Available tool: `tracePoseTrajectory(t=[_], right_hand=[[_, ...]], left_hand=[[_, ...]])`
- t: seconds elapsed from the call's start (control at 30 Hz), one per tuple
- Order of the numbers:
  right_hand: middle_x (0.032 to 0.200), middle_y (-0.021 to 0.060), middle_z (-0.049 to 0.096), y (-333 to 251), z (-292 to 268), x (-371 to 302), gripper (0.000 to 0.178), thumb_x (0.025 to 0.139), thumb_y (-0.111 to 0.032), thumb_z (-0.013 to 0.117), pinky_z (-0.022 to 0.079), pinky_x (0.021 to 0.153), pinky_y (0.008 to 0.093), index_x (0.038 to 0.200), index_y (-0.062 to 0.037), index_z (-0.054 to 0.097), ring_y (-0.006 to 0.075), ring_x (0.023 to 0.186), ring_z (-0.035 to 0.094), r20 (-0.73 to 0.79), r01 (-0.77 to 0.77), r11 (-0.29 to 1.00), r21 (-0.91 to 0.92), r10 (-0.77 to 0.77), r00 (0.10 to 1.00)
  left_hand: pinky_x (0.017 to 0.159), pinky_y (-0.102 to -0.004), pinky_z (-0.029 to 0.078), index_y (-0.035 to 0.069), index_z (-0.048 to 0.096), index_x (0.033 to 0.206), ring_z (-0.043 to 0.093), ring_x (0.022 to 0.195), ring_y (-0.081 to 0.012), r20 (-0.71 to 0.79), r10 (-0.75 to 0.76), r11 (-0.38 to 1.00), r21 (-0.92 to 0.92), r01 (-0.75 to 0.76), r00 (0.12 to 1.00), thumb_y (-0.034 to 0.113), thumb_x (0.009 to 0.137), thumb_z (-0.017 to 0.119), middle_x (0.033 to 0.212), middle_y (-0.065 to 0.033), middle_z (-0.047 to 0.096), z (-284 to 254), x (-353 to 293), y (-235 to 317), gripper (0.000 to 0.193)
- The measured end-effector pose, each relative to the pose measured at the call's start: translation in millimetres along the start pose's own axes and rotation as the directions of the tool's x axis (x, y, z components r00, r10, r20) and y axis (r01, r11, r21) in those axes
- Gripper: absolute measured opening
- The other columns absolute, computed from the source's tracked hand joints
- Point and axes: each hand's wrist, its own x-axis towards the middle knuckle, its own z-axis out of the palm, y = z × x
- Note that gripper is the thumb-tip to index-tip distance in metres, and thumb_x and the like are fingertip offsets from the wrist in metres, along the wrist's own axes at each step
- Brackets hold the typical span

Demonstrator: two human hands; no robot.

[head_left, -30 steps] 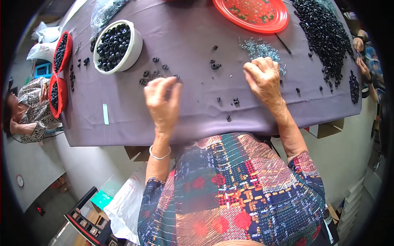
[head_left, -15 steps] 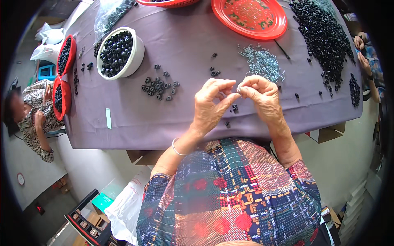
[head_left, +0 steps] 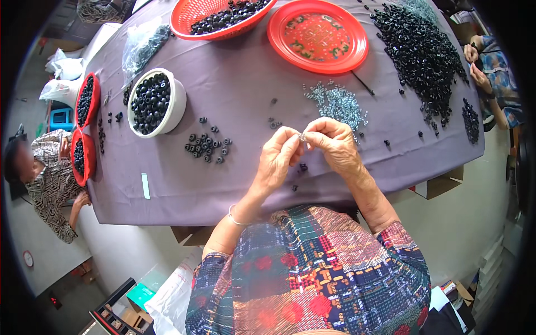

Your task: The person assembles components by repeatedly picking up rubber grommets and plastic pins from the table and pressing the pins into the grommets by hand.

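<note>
While both hands meet above the near table edge, the left hand and right hand pinch one tiny part between thumb and fingertips, fingers narrow. Part is too small to identify; looks like a small metal piece, possibly with a black ring on it. Can't tell which hand carries the load.

Outward from there:
- two or three loose black rings on the purple cloth right under the hands
- small cluster of black rings to the left, near the white bowl, which is heaped with the same rings
- scatter of small silvery metal pieces just beyond the right hand
- empty red plate and red basket of black parts at the far edge
- big black heap far right, another person's hands beside it
- second person at the left end, by two red trays

Progress, my read: bowl looks like finished stock, so a good amount done. Large heap and metal scatter say plenty left.

Versus half a second ago: hands in about the same pinch, same spot. A second ago they were apart and flat on the cloth, left on the ring cluster, right near the metal pieces.
</note>
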Motion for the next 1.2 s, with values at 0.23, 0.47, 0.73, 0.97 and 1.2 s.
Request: tracePoseTrajectory(t=[0.23,0.47,0.73,0.97,1.2], right_hand=[[0.079,0.0049,0.063,12.7,-4.0,3.5,0.007,0.085,-0.003,0.062,0.047,0.061,0.0229,0.091,-0.0003,0.061,0.0096,0.066,0.056,-0.075,0.071,0.982,0.175,-0.059,0.995],[0.077,0.0043,0.063,15.7,-4.8,3.6,0.006,0.085,-0.001,0.061,0.046,0.058,0.0206,0.091,-0.0011,0.061,0.0084,0.063,0.055,-0.156,0.108,0.993,0.041,-0.1,0.983],[0.076,0.0021,0.059,17.4,-11.3,3.7,0.004,0.085,-0.001,0.061,0.042,0.057,0.0197,0.089,-0.0008,0.06,0.0068,0.063,0.051,-0.116,0.092,0.994,0.05,-0.086,0.99],[0.075,0.0026,0.058,15.4,-16.7,3.6,0.004,0.085,-0.002,0.061,0.042,0.057,0.0209,0.088,0.0005,0.059,0.008,0.063,0.051,-0.063,0.03,0.995,0.095,-0.024,0.998],[0.076,0.0014,0.059,10.7,-13.2,3.2,0.005,0.085,-0.004,0.062,0.041,0.06,0.0196,0.087,-0.0011,0.06,0.0067,0.066,0.051,-0.032,0.031,0.974,0.224,-0.025,0.999]], left_hand=[[0.052,-0.0199,0.036,0.005,0.057,0.087,0.043,0.059,-0.0035,-0.067,-0.007,0.985,0.169,0.018,0.998,0.023,0.097,0.047,0.065,0.0027,0.05,4.5,10.7,-1.1,0.022],[0.055,-0.0217,0.042,0.001,0.059,0.093,0.049,0.062,-0.0051,-0.135,0.044,0.933,0.361,0.007,0.99,0.018,0.094,0.054,0.067,-0.0011,0.055,8.0,18.4,-6.3,0.017],[0.06,-0.0177,0.042,0.003,0.06,0.097,0.049,0.068,-0.0028,-0.1,0.09,0.987,0.144,-0.075,0.991,0.015,0.091,0.06,0.08,0.0029,0.059,9.7,18.1,-2.2,0.013],[0.062,-0.0177,0.042,0.003,0.059,0.096,0.049,0.07,-0.0032,0.003,-0.02,0.974,0.227,0.019,1.0,0.016,0.093,0.056,0.077,0.0034,0.056,3.8,16.2,-3.4,0.013],[0.067,-0.0216,0.045,0.002,0.058,0.093,0.053,0.073,-0.0075,-0.13,0.185,0.978,0.118,-0.17,0.974,0.004,0.088,0.06,0.081,0.0003,0.056,14.0,14.4,-6.4,0.006]])
